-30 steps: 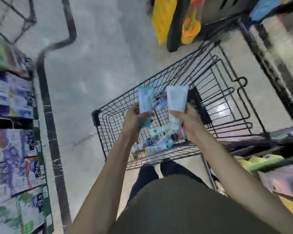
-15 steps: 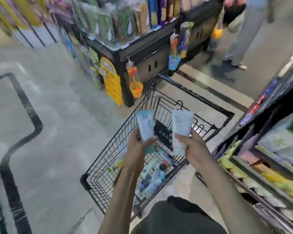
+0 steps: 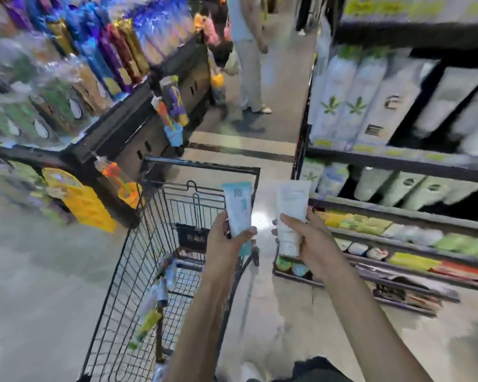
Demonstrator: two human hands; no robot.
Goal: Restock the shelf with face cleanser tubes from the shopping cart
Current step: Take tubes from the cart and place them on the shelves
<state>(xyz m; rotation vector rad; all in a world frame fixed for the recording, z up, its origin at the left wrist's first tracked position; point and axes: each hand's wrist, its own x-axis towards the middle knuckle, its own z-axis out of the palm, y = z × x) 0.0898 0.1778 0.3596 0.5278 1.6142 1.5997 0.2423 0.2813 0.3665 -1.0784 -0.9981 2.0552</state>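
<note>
- Tubes are sitting upright in your fists: left hand (image 3: 224, 241) is grasping the blue tube (image 3: 239, 213), right hand (image 3: 308, 241) the white tube (image 3: 290, 216).
- Shopping cart (image 3: 149, 244) is standing near left on grey floor (image 3: 39, 271); shelf (image 3: 398, 216) is running along the right.

I'm in a shop aisle: stocked shelf (image 3: 398, 164) racks on my right, a display stand (image 3: 127, 128) of packaged goods on my left, wire cart (image 3: 138, 271) in front, another shopper (image 3: 249, 59) ahead on the polished floor (image 3: 39, 271).

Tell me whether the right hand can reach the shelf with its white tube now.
Probably yes: the right hand grips the white tube just beside the shelf, and nothing stands between them.
</note>
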